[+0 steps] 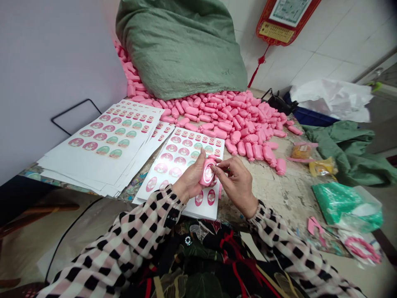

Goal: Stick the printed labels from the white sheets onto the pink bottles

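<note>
My left hand (192, 177) grips a small pink bottle (206, 177) with the thumb along its side, above the sheets. An oval pink and white sticker (209, 172) lies on the face of the bottle. My right hand (236, 182) has its thumb and forefinger pinched at the right edge of that sticker; whether they hold its rim or press it is too small to tell. Under both hands lies a stack of sticker sheets (169, 156) printed with pink and green ovals.
A heap of pink bottles (229, 114) spills from a green sack (186, 49) at the back. More sticker sheets (102, 142) are stacked on the left. To the right lie a green plastic packet (344, 205), a yellow packet (322, 167), pink scissors-like handles (316, 228) and a blue crate (313, 116).
</note>
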`<state>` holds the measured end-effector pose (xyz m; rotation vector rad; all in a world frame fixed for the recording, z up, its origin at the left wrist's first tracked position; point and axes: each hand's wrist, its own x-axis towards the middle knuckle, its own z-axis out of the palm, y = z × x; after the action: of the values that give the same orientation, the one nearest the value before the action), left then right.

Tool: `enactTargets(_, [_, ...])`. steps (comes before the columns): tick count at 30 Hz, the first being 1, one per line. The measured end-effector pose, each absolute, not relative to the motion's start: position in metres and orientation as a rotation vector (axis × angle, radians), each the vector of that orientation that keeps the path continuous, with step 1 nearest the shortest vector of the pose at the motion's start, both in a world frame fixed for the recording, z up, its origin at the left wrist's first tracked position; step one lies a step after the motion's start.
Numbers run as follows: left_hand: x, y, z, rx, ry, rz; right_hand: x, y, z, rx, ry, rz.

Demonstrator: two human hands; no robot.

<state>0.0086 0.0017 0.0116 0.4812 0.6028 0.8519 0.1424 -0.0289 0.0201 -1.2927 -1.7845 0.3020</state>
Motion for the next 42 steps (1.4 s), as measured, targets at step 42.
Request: enactTargets(42, [0.008,-0.02,0.006,0.862,0.592,0.563,0.143,-0.036,-0.006,-1.502,-1.23,0.632])
